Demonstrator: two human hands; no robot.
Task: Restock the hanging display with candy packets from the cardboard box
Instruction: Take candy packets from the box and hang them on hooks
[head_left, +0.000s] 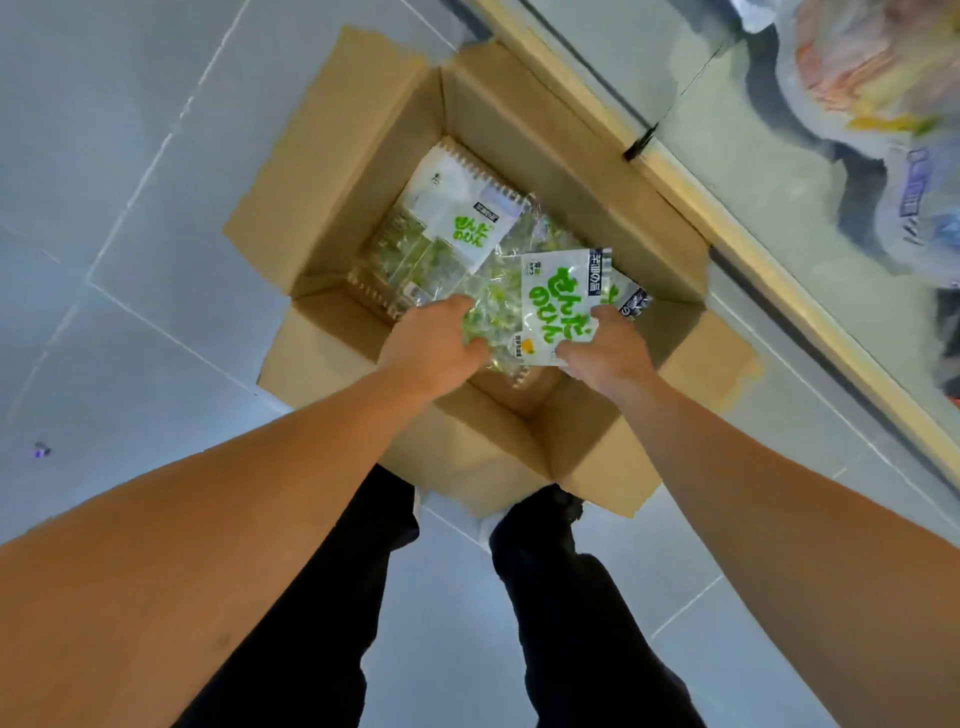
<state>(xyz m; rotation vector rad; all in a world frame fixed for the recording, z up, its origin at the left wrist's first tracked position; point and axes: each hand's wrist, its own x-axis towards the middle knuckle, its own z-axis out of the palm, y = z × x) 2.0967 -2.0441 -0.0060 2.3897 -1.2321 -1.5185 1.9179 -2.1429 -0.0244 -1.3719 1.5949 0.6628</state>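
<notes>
An open cardboard box (332, 171) stands on the floor in front of my feet. Inside lie clear candy packets with white labels and green lettering; one packet (452, 228) rests flat at the box's far left. My left hand (436, 348) grips the clear lower part of a packet (558, 306) above the box's near side. My right hand (608, 353) holds the same packet at its right edge, fingers curled round it. Another packet's dark corner (634, 301) shows behind my right hand.
The box's flaps are folded outward on all sides. A fixture with a pale wooden edge (670, 171) runs diagonally on the right, with blurred bagged goods (857, 78) above it. Grey tiled floor (130, 260) spreads to the left. My dark trouser legs (561, 597) stand below the box.
</notes>
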